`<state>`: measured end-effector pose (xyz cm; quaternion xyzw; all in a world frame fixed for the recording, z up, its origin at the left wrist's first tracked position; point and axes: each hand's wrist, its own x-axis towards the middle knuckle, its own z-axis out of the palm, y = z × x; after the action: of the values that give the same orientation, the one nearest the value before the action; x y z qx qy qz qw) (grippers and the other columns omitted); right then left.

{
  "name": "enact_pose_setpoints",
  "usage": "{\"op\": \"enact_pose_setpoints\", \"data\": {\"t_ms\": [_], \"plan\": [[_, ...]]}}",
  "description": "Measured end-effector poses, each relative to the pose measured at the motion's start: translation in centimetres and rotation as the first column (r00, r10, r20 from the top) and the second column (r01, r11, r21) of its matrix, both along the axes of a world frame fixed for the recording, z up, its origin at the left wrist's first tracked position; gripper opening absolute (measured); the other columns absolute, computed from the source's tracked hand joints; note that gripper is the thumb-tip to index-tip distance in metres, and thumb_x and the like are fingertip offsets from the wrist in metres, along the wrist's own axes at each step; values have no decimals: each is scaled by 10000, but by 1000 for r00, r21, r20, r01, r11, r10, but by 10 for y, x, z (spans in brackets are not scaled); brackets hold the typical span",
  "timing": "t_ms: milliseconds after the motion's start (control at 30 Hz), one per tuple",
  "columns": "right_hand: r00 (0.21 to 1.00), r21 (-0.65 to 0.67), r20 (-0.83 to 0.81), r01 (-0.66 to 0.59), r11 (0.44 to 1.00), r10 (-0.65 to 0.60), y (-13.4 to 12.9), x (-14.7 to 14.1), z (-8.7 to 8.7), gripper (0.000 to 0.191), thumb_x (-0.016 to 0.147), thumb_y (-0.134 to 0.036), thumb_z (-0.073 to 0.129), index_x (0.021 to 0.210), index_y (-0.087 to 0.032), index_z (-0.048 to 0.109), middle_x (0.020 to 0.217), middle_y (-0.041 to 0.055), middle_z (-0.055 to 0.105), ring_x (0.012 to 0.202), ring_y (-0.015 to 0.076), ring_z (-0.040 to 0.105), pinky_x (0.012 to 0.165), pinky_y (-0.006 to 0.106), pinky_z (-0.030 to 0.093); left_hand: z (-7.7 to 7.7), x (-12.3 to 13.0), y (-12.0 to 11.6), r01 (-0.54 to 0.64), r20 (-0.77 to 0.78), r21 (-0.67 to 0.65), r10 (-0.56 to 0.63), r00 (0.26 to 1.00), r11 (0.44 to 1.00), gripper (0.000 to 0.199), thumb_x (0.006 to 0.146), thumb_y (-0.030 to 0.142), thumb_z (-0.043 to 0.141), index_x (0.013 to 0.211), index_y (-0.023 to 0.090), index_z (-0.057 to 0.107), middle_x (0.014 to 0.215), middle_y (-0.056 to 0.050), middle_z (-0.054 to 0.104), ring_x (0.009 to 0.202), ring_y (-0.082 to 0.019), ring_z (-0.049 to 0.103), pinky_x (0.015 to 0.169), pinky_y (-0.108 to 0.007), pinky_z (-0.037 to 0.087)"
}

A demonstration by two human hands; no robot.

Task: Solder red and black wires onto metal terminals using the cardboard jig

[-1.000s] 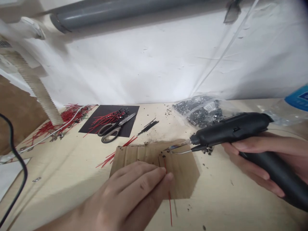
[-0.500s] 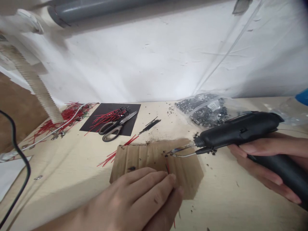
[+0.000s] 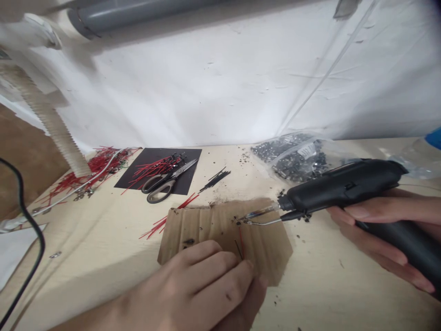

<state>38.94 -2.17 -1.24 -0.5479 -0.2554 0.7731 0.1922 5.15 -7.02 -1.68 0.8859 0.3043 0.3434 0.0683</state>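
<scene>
At the cardboard's point(image 3: 275, 248) near edge, the left hand point(image 3: 206, 285) pinches a red wire point(image 3: 241, 241); the right hand point(image 3: 396, 209) grips a soldering gun point(image 3: 344, 187).

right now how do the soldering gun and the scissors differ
The soldering gun is gripped in the right hand, while the scissors lie partly on a black sheet. The soldering gun's tip points left across the picture; the scissors' blades point up and right. Both pair dark parts with metal ones.
</scene>
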Motion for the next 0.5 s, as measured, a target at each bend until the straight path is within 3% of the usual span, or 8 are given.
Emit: {"op": "enact_pose_setpoints", "data": {"t_ms": [167,367,433,500], "plan": [[999,33,37,-11,999,10,0,0,1,431,674,-629,869,625,-225,728,427,19,594,269,141,542,286,204,431,-7,4,-3,-31,102,-81,39,994,996,120,1048,179,653,1026,109,748,880,-45,795,789,-167,769,783,-289,633],[998,57,65,-8,998,4,1,0,-1,457,699,-632,846,573,-219,696,419,20,576,272,144,536,290,213,421,-2,5,1,-36,127,-91,47,991,995,100,1035,135,661,1062,88,744,938,-57,810,870,-173,788,844,-281,643],[998,71,63,-12,997,7,1,0,-2,478,705,-637,839,544,-216,679,413,22,564,269,141,528,289,214,416,1,1,8,10,79,-56,-5,997,998,120,1043,139,646,1044,82,752,912,-57,808,859,-180,789,819,-292,651],[998,70,59,-8,998,4,1,0,-2,481,701,-645,839,549,-217,682,412,23,562,273,144,530,289,214,416,5,-3,15,153,6,3,-153,988,988,168,1063,139,606,1008,85,756,879,-46,810,795,-160,785,763,-266,656]]}}
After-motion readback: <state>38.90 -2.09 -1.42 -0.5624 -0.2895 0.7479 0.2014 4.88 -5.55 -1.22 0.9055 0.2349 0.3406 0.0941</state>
